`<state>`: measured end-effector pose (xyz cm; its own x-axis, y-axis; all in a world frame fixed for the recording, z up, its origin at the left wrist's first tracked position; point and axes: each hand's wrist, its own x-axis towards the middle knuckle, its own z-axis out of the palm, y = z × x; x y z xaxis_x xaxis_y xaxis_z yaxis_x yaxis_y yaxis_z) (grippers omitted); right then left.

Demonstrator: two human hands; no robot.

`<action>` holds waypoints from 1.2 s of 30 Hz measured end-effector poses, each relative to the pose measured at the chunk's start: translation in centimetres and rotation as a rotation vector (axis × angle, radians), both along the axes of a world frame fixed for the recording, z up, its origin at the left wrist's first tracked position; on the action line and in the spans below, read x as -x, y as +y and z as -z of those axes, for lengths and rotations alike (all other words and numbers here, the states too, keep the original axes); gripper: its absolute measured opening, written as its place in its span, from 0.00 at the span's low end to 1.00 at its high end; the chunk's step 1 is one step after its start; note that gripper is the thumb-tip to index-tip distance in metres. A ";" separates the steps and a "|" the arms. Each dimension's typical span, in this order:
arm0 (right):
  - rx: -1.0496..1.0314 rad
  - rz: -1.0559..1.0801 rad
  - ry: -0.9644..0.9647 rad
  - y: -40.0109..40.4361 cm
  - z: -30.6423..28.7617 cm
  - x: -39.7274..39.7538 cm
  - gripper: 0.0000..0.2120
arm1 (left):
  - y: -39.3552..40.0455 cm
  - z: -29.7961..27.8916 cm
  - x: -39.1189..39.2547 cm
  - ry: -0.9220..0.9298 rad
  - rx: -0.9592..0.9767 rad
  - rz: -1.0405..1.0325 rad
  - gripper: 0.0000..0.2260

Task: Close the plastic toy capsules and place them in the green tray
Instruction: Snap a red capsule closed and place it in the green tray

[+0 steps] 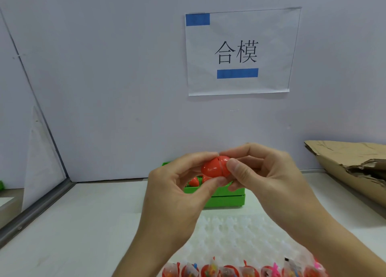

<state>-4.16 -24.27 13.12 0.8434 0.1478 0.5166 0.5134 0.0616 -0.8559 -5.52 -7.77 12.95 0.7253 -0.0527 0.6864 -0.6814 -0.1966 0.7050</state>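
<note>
An orange-red toy capsule (215,168) is held up in the air between both hands, its two halves meeting at a visible seam. My left hand (177,193) grips its left half with thumb below and fingers above. My right hand (259,172) pinches the right half, thumb in front. Behind and below them stands the green tray (225,199), mostly hidden by the hands, with another orange capsule (194,181) lying inside. Several open red capsule halves (240,271) with small bagged toys line the bottom edge.
A white bumpy plastic sheet (242,237) lies on the white table between the tray and the open capsules. Crumpled brown cardboard (353,168) lies at the right. A wall with a paper sign (238,53) stands behind; a metal frame edge (37,205) runs along the left.
</note>
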 end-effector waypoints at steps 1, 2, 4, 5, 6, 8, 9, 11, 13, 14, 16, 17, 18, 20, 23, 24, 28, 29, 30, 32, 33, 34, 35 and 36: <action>-0.002 0.013 -0.014 0.1 0.0 0.1 0.11 | 0.0 0.0 -0.1 0.005 0.002 -0.002 0.15; -0.006 0.022 -0.025 0.2 -0.1 0.1 0.09 | 0.1 0.0 -0.1 0.009 0.005 -0.007 0.16; -0.006 0.040 -0.054 0.2 0.0 0.1 0.06 | 0.1 0.0 0.0 0.018 0.012 -0.029 0.16; 0.006 0.053 -0.074 0.3 0.1 0.1 0.06 | 0.1 -0.1 0.1 0.020 0.017 -0.044 0.16; 0.014 0.065 -0.088 0.3 0.1 0.2 0.05 | 0.1 0.0 0.1 0.021 0.022 -0.061 0.15; 0.029 0.081 -0.123 0.4 0.3 0.0 0.02 | -0.1 0.1 0.2 0.014 0.027 -0.099 0.15; 0.039 0.095 -0.143 0.3 0.4 -0.1 0.06 | -0.2 0.1 0.2 0.008 0.027 -0.118 0.17; 0.066 0.106 -0.160 0.2 0.5 -0.2 0.09 | -0.3 0.2 0.2 -0.005 0.021 -0.140 0.20; 0.097 0.114 -0.168 0.2 0.4 -0.2 0.12 | -0.3 0.2 0.4 -0.021 -0.002 -0.148 0.22; 0.105 0.119 -0.163 0.2 0.3 -0.1 0.14 | -0.4 0.2 0.4 -0.027 -0.015 -0.147 0.22; 0.125 0.137 -0.153 0.1 0.2 -0.1 0.16 | -0.4 0.1 0.4 -0.028 -0.043 -0.135 0.23; 0.137 0.142 -0.153 0.1 0.2 -0.1 0.17 | -0.3 0.1 0.4 -0.031 -0.068 -0.127 0.23; 0.140 0.145 -0.149 0.2 0.2 0.0 0.18 | -0.3 0.2 0.3 -0.045 -0.100 -0.127 0.22; 0.119 0.152 -0.151 0.2 0.2 0.0 0.19 | -0.3 0.2 0.3 -0.107 -0.150 -0.153 0.19; 0.100 0.156 -0.170 0.2 0.2 0.0 0.20 | -0.8 0.3 0.3 -0.201 -0.180 -0.217 0.14; 0.094 0.155 -0.173 0.2 0.2 0.1 0.20 | -0.9 0.3 0.3 -0.218 -0.194 -0.242 0.15; 0.102 0.112 -0.163 0.1 0.0 0.1 0.15 | -0.9 0.2 0.5 -0.146 -0.164 -0.213 0.15; 0.108 0.089 -0.157 0.1 0.1 0.2 0.09 | -0.9 0.1 0.6 -0.110 -0.154 -0.186 0.14; 0.104 0.061 -0.127 0.2 0.0 0.3 0.03 | -0.8 0.0 0.7 -0.077 -0.146 -0.157 0.14; 0.074 0.011 -0.049 0.3 0.1 0.4 0.08 | -0.8 -0.2 0.8 -0.010 -0.111 -0.090 0.11; 0.057 -0.019 -0.012 0.3 0.3 0.3 0.10 | -0.8 -0.3 0.8 0.032 -0.074 -0.051 0.10; 0.035 -0.040 0.026 0.3 0.3 0.2 0.10 | -0.8 -0.3 0.8 0.072 -0.037 -0.018 0.10; 0.018 -0.058 0.051 0.3 0.5 0.0 0.10 | -0.8 -0.3 0.7 0.100 -0.010 0.001 0.10; -0.011 -0.072 0.080 0.2 0.6 -0.1 0.10 | -0.8 -0.3 0.7 0.119 0.003 0.007 0.11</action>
